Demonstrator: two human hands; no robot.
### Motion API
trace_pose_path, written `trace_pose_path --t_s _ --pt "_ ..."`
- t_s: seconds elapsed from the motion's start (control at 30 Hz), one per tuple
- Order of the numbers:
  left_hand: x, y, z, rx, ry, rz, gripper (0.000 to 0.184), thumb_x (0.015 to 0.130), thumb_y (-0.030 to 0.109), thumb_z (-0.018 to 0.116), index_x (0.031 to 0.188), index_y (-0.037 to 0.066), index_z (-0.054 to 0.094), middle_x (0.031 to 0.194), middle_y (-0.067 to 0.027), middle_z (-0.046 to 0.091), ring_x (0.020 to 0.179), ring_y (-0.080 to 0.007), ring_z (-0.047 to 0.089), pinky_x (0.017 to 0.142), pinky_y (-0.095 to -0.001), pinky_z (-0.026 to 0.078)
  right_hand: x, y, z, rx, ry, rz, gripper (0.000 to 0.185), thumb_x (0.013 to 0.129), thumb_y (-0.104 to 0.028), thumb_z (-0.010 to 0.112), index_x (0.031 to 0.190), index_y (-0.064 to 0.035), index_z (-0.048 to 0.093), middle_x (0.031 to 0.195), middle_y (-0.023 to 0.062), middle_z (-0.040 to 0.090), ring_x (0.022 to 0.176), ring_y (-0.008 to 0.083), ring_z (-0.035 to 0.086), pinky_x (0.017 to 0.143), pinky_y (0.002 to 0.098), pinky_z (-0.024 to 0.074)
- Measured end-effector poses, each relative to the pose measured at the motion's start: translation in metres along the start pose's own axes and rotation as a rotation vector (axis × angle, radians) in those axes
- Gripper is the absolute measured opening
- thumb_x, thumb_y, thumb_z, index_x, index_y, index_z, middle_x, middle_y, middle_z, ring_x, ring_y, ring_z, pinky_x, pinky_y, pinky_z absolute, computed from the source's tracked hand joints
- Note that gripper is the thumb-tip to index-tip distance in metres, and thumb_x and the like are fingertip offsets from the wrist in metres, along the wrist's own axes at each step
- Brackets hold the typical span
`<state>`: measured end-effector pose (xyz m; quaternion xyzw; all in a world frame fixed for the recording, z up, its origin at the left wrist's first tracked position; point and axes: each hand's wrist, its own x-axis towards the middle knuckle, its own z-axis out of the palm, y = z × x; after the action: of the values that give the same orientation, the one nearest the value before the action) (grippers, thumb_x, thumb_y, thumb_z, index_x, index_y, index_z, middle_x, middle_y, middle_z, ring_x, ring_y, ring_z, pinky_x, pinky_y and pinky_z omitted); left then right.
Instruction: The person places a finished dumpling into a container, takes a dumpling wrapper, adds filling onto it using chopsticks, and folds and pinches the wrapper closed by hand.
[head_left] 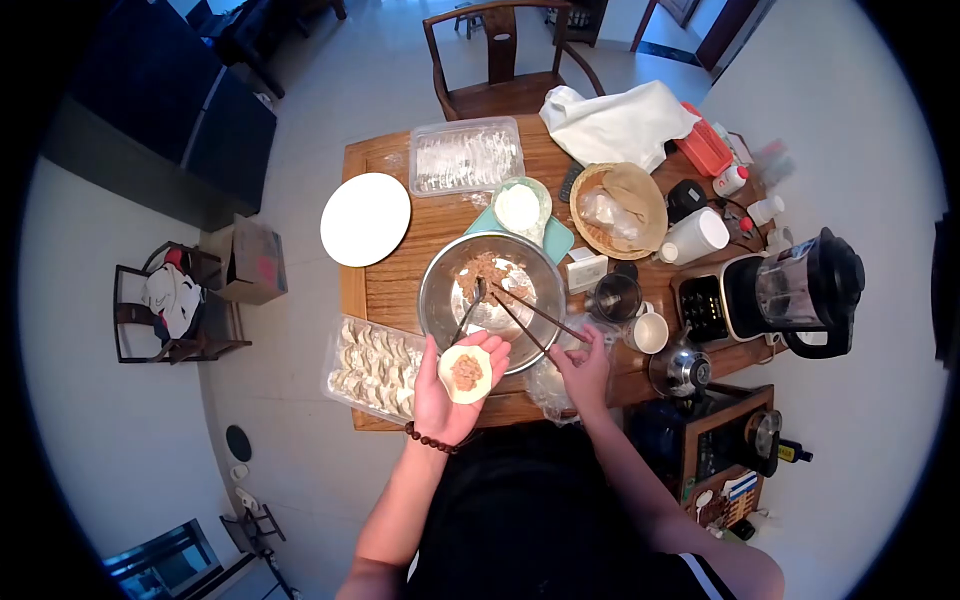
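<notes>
On the upturned palm of my left hand [437, 405] lies a round dumpling wrapper [484, 391] with a mound of minced filling [466, 373] in its middle. My right hand [585, 372] grips a pair of dark chopsticks [528, 308], spread apart, their tips down in the steel mixing bowl [432, 277]. Some minced filling sticks to the bowl's bottom, and a spoon [467, 318] leans inside it. Left of my left hand, a clear plastic tray [330, 385] bears rows of shaped dumplings [372, 362].
A white plate [366, 220] and another filled tray [466, 157] stand at the back left. Around the bowl are a dish of white powder [520, 208], a woven basket [656, 231] and a mug [649, 333]. A blender [800, 290] and a kettle [685, 370] occupy the right.
</notes>
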<state>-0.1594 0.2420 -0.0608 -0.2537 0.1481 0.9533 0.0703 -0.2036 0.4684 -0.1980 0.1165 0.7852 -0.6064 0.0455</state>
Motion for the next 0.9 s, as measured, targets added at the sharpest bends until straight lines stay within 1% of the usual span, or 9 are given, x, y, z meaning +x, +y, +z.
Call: trace_pose_path --t_s 0.07,0.3,0.37,0.4,0.47,0.5,0.57,0.7,0.9 --pt "-0.001 -0.001 0.002 -0.001 0.000 0.006 0.073 0.106 0.057 0.038 0.138 -0.008 0.047 0.138 -0.0245 0.055 0.130 -0.0373 0.055 0.113 -0.0473 0.045 -0.007 -0.006 -0.007 -0.111 0.021 -0.079 0.077 0.079 -0.016 0.087 0.142 -0.0032 0.046 0.130 0.0143 0.057 0.085 0.0181 0.068 0.069 0.0289 0.0539" --pt "-0.002 -0.009 0.000 -0.041 -0.009 0.023 0.072 0.107 0.056 0.039 0.138 -0.008 0.046 0.137 -0.0236 0.055 0.132 -0.0372 0.053 0.114 -0.0477 0.045 -0.023 -0.041 -0.035 -0.212 0.084 -0.163 0.085 0.075 -0.014 0.088 0.146 -0.0060 0.042 0.143 0.0124 0.046 0.097 0.0206 0.060 0.082 0.0336 0.0513" --pt "-0.004 -0.010 0.001 -0.051 -0.007 0.044 0.071 0.107 0.056 0.039 0.139 -0.008 0.046 0.137 -0.0235 0.055 0.133 -0.0373 0.052 0.114 -0.0479 0.044 -0.027 -0.061 -0.038 -0.242 0.105 -0.450 0.079 0.072 -0.015 0.089 0.140 -0.0061 0.051 0.135 0.0122 0.053 0.101 0.0247 0.060 0.087 0.0370 0.0496" --pt "-0.006 -0.010 0.005 -0.075 -0.026 0.037 0.069 0.107 0.052 0.040 0.140 -0.008 0.045 0.140 -0.0248 0.053 0.134 -0.0382 0.051 0.116 -0.0486 0.042 -0.028 -0.074 -0.040 -0.241 0.095 -0.452 0.079 0.072 -0.015 0.089 0.140 -0.0061 0.051 0.135 0.0122 0.053 0.101 0.0247 0.060 0.087 0.0370 0.0496" --pt "-0.010 -0.011 0.014 -0.102 -0.043 0.038 0.067 0.108 0.049 0.040 0.141 -0.009 0.044 0.142 -0.0262 0.050 0.136 -0.0392 0.049 0.117 -0.0494 0.040 -0.030 -0.104 -0.046 -0.307 -0.252 -0.899 0.069 0.069 -0.019 0.090 0.131 -0.0072 0.062 0.127 0.0112 0.060 0.104 0.0283 0.060 0.091 0.0412 0.0485" --pt "-0.012 -0.012 0.019 -0.077 -0.062 0.028 0.064 0.108 0.047 0.041 0.142 -0.008 0.042 0.143 -0.0246 0.051 0.136 -0.0380 0.049 0.117 -0.0490 0.040 -0.031 -0.122 -0.044 -0.303 -0.257 -0.904 0.069 0.069 -0.019 0.090 0.131 -0.0072 0.062 0.127 0.0112 0.060 0.104 0.0283 0.060 0.091 0.0412 0.0485" --pt "-0.018 -0.012 0.033 -0.042 -0.101 0.003 0.056 0.109 0.037 0.040 0.146 -0.005 0.041 0.144 -0.0222 0.050 0.138 -0.0352 0.048 0.118 -0.0473 0.039 -0.036 -0.157 -0.034 -0.305 -0.462 -1.139 0.059 0.071 -0.024 0.088 0.124 -0.0076 0.068 0.127 0.0107 0.064 0.117 0.0295 0.060 0.100 0.0448 0.0460" --pt "-0.030 -0.012 0.042 -0.008 -0.113 -0.016 0.051 0.109 0.027 0.034 0.151 -0.002 0.037 0.148 -0.0217 0.048 0.140 -0.0309 0.046 0.118 -0.0453 0.038 -0.041 -0.193 -0.033 -0.378 -0.533 -1.160 0.055 0.079 -0.024 0.083 0.128 -0.0052 0.065 0.138 0.0107 0.061 0.135 0.0280 0.054 0.111 0.0480 0.0405" --pt "-0.043 -0.016 0.058 -0.008 -0.162 -0.058 0.053 0.109 0.026 0.034 0.153 -0.004 0.032 0.152 -0.0228 0.044 0.142 -0.0302 0.044 0.121 -0.0438 0.035 -0.038 -0.205 -0.031 -0.460 -0.654 -1.293 0.050 0.085 -0.026 0.078 0.128 -0.0047 0.065 0.136 0.0096 0.063 0.133 0.0251 0.056 0.113 0.0494 0.0406"
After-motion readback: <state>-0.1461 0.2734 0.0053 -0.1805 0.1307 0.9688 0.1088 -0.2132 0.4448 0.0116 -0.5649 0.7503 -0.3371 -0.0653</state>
